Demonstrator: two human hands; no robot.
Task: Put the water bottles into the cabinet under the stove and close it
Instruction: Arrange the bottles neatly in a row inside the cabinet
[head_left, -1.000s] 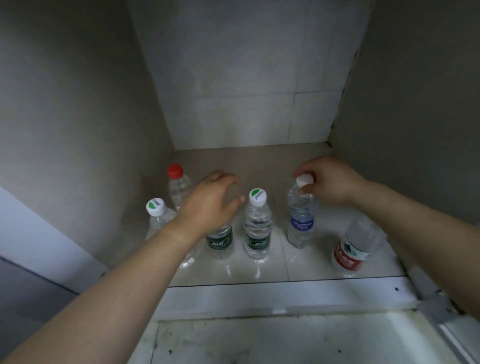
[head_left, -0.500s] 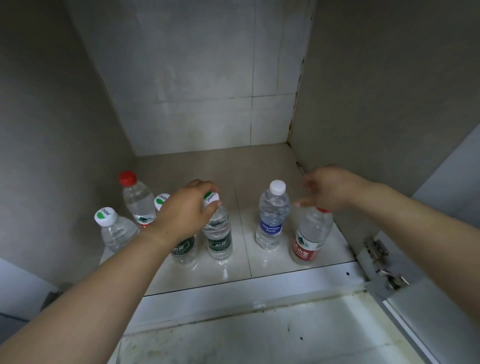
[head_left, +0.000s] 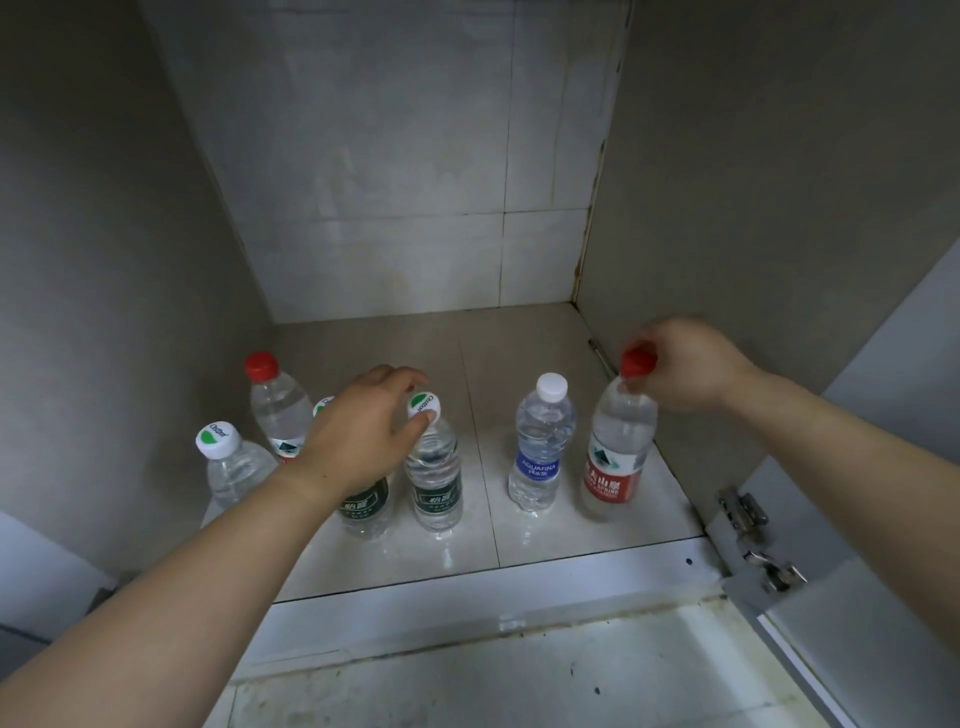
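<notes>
Inside tiled cabinet floor (head_left: 519, 338): left fingers (head_left: 415, 423) pinch green-label bottle (head_left: 435, 478), right fingers (head_left: 636, 384) red-cap bottle (head_left: 615, 457).

Pale tiled back wall (head_left: 395, 156), grey side walls, glossy tiled floor (head_left: 519, 353), dim light.

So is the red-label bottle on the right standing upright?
Upright: the red-label bottle stands on its base on the cabinet floor, right hand pinching its cap.
</notes>
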